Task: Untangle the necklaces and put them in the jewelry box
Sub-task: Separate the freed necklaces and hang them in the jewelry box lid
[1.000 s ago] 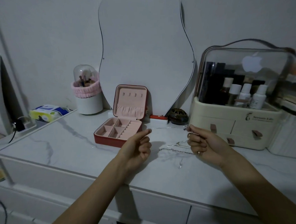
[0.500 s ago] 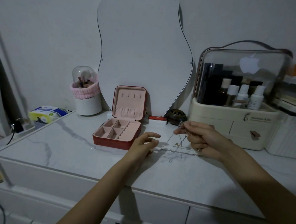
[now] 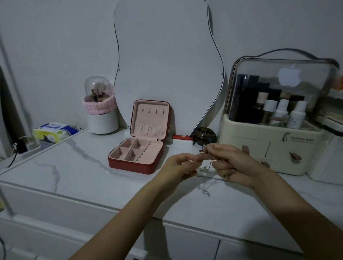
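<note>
A red jewelry box (image 3: 137,166) with pink lining stands open on the marble dresser top, its compartments bare. Just right of it, both my hands hold thin silver necklaces (image 3: 209,167) lifted above the surface. My right hand (image 3: 229,162) pinches the chains near a small pendant at the top. My left hand (image 3: 182,164) pinches a strand close beside it. Loose chain hangs down between my hands and trails onto the dresser (image 3: 206,191).
A curvy mirror (image 3: 164,62) leans on the wall behind the box. A cream cosmetics organiser (image 3: 274,145) with a clear lid stands at the right. A brush holder (image 3: 101,116) and a tissue pack (image 3: 54,132) sit at the left; a dark round object (image 3: 204,133) is beside the mirror.
My hands were apart with a chain stretched between them. They have come together, the left moving right to pinch the strand beside the right, and the chains have lifted off the dresser.
</note>
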